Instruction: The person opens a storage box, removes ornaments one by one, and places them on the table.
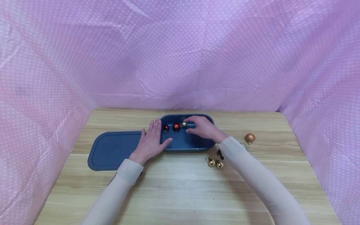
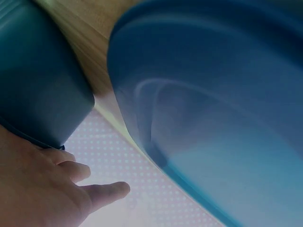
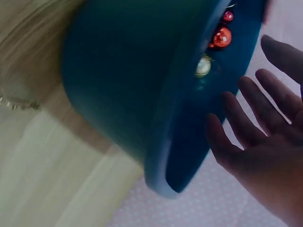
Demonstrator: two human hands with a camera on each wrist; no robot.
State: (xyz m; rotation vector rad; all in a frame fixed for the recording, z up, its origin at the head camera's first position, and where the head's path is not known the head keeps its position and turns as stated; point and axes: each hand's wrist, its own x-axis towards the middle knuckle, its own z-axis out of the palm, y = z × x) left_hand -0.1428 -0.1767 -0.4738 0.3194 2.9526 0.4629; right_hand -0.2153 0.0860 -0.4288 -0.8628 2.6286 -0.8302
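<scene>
A blue box point(image 1: 187, 143) stands on the wooden desk point(image 1: 180, 190), near its far middle. Inside it, along the far wall, lie a small dark red ball point(image 1: 166, 127), a bigger red ball point(image 1: 176, 126) and a pale gold ball point(image 1: 184, 124) in a row. The right hand point(image 1: 203, 128) is over the box, its fingers point(image 3: 246, 118) spread and straight, holding nothing, beside the gold ball. The left hand point(image 1: 152, 139) rests flat on the box's left edge, fingers straight and close together. A blue lid point(image 1: 113, 150) lies just left of the box. Two gold balls point(image 1: 215, 162) and an orange glitter ball point(image 1: 249, 137) lie on the desk to the right.
</scene>
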